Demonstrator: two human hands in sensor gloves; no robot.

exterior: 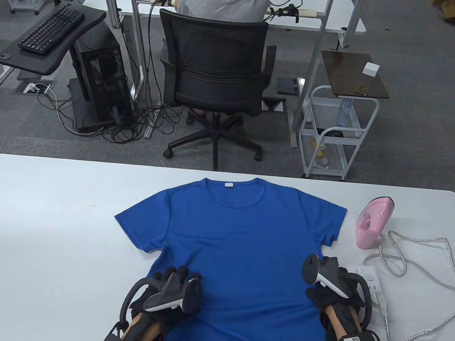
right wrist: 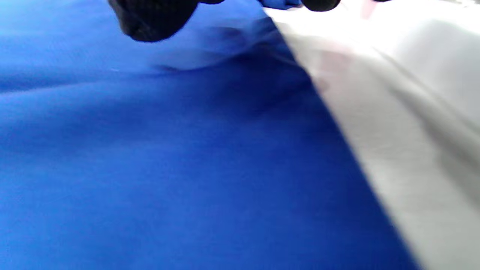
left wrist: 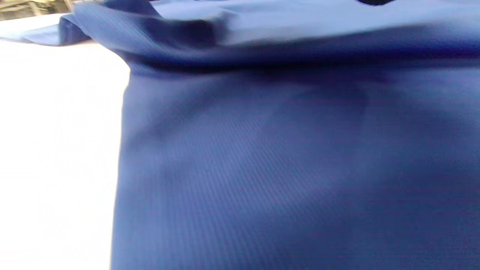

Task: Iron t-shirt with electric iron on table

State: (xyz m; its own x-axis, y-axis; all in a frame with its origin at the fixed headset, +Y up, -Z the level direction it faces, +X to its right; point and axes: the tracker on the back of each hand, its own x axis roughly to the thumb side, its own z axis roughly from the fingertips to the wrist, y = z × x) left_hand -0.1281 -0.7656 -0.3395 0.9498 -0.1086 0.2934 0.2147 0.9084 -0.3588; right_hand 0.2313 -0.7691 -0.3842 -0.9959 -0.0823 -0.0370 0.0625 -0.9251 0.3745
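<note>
My left hand (exterior: 172, 289) rests on the blue t-shirt (exterior: 242, 241), fingers spread flat; shirt lies mid-table, soft, slippery, bunches easily. Right hand (exterior: 330, 286) at its right edge, finger state unclear. Pink iron (exterior: 371, 227) stands right, likely heavy; take its handle.

The table view looks down from above the near edge toward 12 o'clock, across the bench (exterior: 52, 224) into the office. Both wrist views skim very close over the blue t-shirt (exterior: 241, 249), each sharing one shirt edge and adjoining bench with the table view.
</note>
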